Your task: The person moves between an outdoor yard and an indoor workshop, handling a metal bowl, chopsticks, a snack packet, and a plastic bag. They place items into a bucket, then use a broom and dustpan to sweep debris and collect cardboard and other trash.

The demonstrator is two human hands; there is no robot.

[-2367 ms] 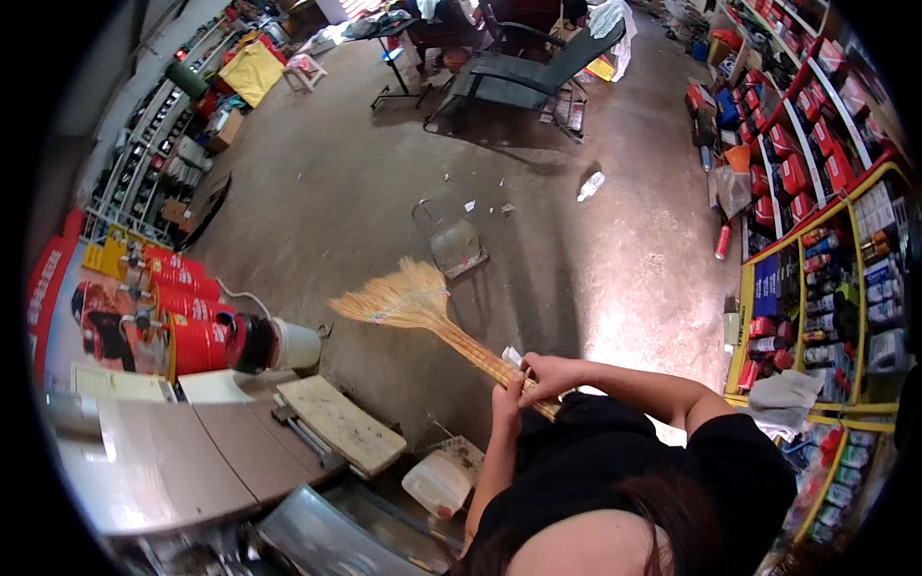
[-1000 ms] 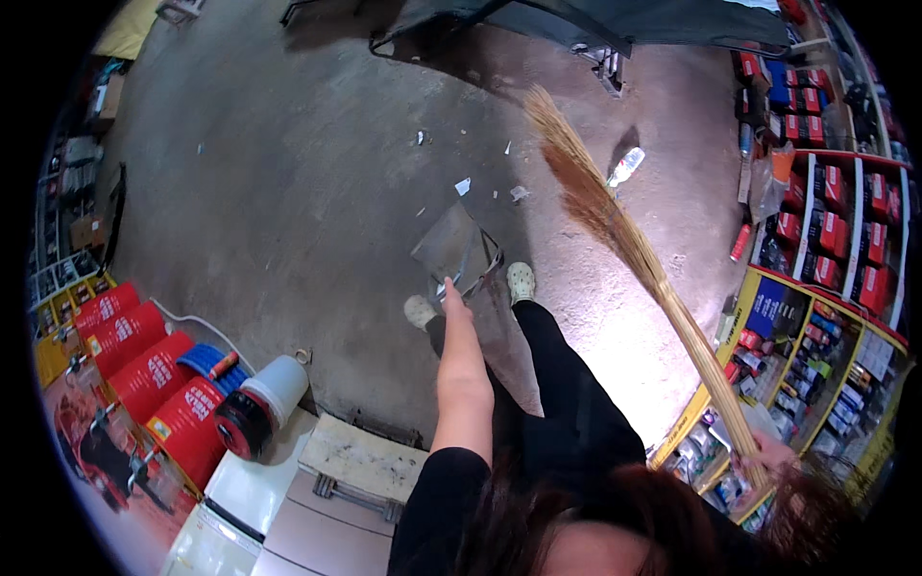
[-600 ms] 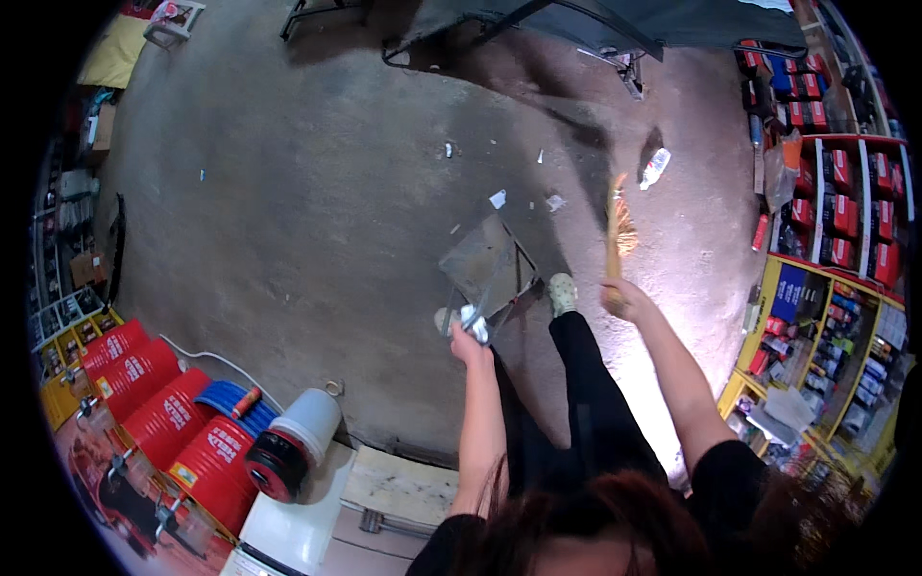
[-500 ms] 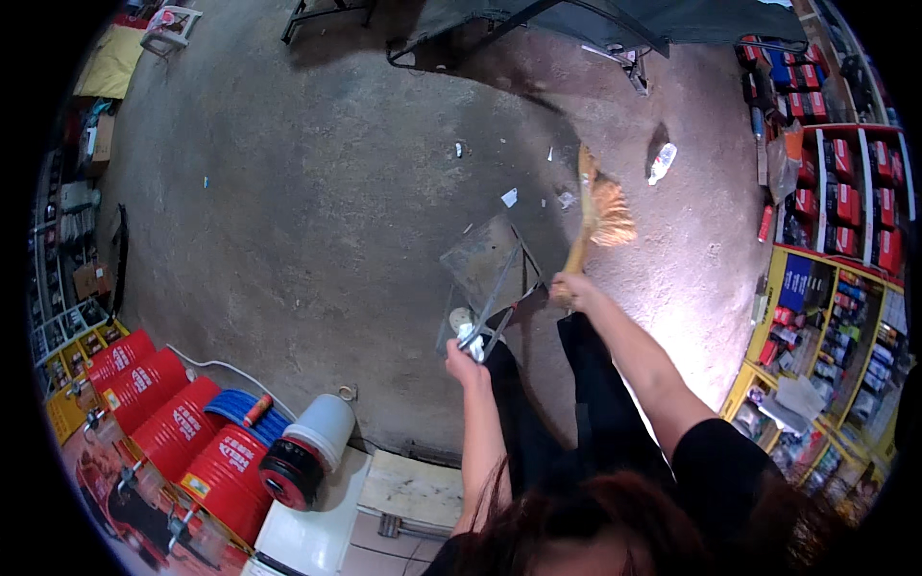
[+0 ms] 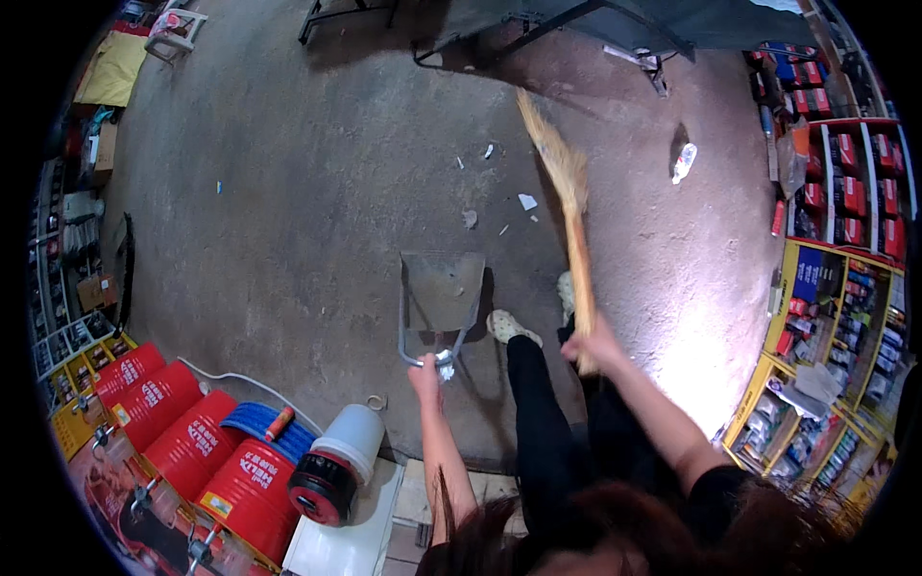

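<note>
My left hand (image 5: 424, 376) is closed around the metal handle of a grey dustpan (image 5: 442, 298), whose flat pan faces away from me over the floor. A crumpled whitish scrap (image 5: 445, 365) shows beside that grip; what holds it there I cannot tell. In my right hand (image 5: 594, 348) is the wooden-looking handle of a straw broom (image 5: 567, 178), its bristles pointing to the far side. Bits of litter lie on the floor beyond the pan, among them a white paper scrap (image 5: 527, 202) and a crumpled clear piece (image 5: 470, 219).
A plastic bottle (image 5: 684, 163) lies at the right. Red drums (image 5: 252, 494), a blue hose coil (image 5: 252, 418) and a white bucket (image 5: 352, 434) stand near left. Stocked shelves (image 5: 845, 250) line the right. A dark-framed table (image 5: 615, 38) is at the back. My shoes (image 5: 514, 326) stand beside the dustpan.
The dustpan has swung left and now lies squarer, its pan away from me. The broom has swept round, its bristles now farther off and left. My feet have come into view.
</note>
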